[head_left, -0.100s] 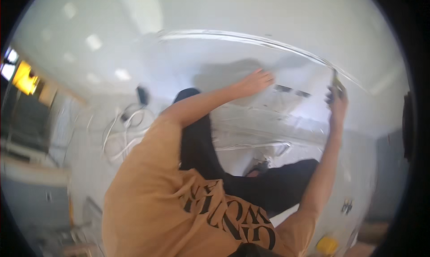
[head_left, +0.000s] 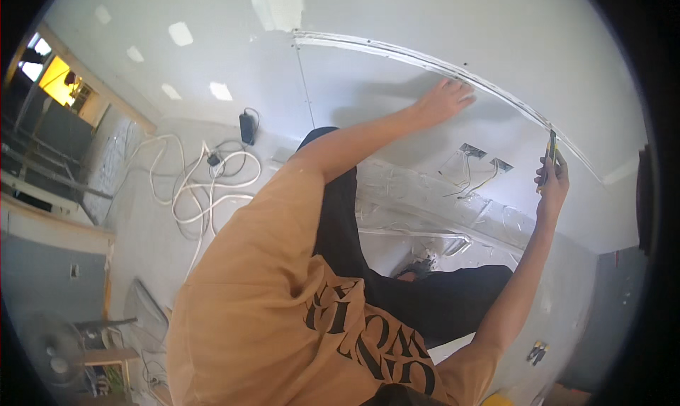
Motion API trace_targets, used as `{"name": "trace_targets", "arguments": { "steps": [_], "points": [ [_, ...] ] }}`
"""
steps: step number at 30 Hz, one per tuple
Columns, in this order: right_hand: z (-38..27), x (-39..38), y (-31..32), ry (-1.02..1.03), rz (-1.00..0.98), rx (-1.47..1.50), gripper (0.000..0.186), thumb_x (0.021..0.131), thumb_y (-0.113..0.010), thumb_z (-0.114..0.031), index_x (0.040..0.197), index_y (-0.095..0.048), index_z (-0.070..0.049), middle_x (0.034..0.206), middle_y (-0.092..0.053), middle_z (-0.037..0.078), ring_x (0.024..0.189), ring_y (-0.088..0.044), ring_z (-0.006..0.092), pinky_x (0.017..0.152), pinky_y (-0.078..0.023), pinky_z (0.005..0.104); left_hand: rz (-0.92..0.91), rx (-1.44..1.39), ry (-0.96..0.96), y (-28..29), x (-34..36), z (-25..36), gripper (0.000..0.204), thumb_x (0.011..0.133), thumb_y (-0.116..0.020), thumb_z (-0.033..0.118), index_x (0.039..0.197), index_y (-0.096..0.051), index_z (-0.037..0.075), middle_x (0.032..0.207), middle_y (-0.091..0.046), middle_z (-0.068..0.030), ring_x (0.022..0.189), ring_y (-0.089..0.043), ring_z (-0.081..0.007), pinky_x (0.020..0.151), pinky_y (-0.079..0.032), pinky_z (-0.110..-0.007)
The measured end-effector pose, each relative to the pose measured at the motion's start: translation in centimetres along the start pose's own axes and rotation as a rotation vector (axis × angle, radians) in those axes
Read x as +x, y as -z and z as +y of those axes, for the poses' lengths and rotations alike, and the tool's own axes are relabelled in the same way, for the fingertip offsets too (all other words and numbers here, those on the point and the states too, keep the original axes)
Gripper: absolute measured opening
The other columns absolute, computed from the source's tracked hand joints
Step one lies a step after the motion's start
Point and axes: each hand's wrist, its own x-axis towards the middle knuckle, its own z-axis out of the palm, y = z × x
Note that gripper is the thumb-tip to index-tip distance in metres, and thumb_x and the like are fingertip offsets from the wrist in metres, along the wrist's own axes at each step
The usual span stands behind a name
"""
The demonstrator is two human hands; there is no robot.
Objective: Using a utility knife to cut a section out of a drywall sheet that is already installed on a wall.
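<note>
Knife (head_left: 552,147): toward three o'clock, handle partly covered by the right hand (head_left: 554,176); its tip is too small to show whether it touches the white strip (head_left: 386,48).
Left hand (head_left: 445,99): between one and two o'clock, fingers slightly blurred.
Foot (head_left: 409,274): below centre toward five o'clock, mostly hidden by dark trousers (head_left: 446,296).
Shirt (head_left: 248,300): cut off by the lower edge.
Yellow thing (head_left: 497,401): five o'clock, cut off, kind unclear.
Floor items (head_left: 537,353): four o'clock, too small to name.
Fan (head_left: 55,353): eight o'clock, blades blurred.

Wall boxes (head_left: 472,151) lie left of the right hand (head_left: 556,181).
</note>
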Motion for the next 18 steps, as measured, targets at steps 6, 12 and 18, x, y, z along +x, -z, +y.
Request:
{"name": "trace_targets", "arguments": {
  "steps": [6, 12, 18],
  "points": [
    [-2.8, -1.4, -4.4, 0.043, -0.237, -0.042, 0.045, 0.107, -0.070, -0.016, 0.150, -0.064, -0.006, 0.112, -0.076, 0.006, 0.081, -0.065, 0.0082, 0.065, -0.052, 0.0244, 0.159, -0.047, 0.023, -0.4, 0.4, -6.6, 0.019, 0.090, -0.072, 0.011, 0.108, -0.075, 0.008, 0.112, -0.070, -0.0078, 0.113, -0.068, -0.0274, 0.101, -0.054, -0.044],
    [-3.1, -3.3, -2.9, 0.139, -0.299, -0.092, 0.045, 0.099, -0.073, 0.002, 0.144, -0.068, -0.002, 0.110, -0.076, 0.004, 0.093, -0.064, 0.0118, 0.088, -0.053, 0.0277, 0.223, -0.148, 0.100, -0.7, 1.1, -4.8, 0.011, 0.089, -0.074, 0.007, 0.100, -0.071, 0.005, 0.106, -0.068, -0.0097, 0.111, -0.067, -0.0298, 0.098, -0.054, -0.045],
    [-2.5, -2.0, -3.2, 0.284, -0.233, -0.212, 0.045, 0.095, -0.075, 0.002, 0.140, -0.071, -0.003, 0.103, -0.074, 0.006, 0.089, -0.063, 0.0127, 0.085, -0.053, 0.0298, 0.093, -0.129, 0.138, -2.1, 0.8, -1.7, 0.013, 0.103, -0.064, 0.014, 0.102, -0.074, 0.007, 0.105, -0.069, -0.0150, 0.102, -0.067, -0.0321, 0.090, -0.053, -0.049]
  ]
}}
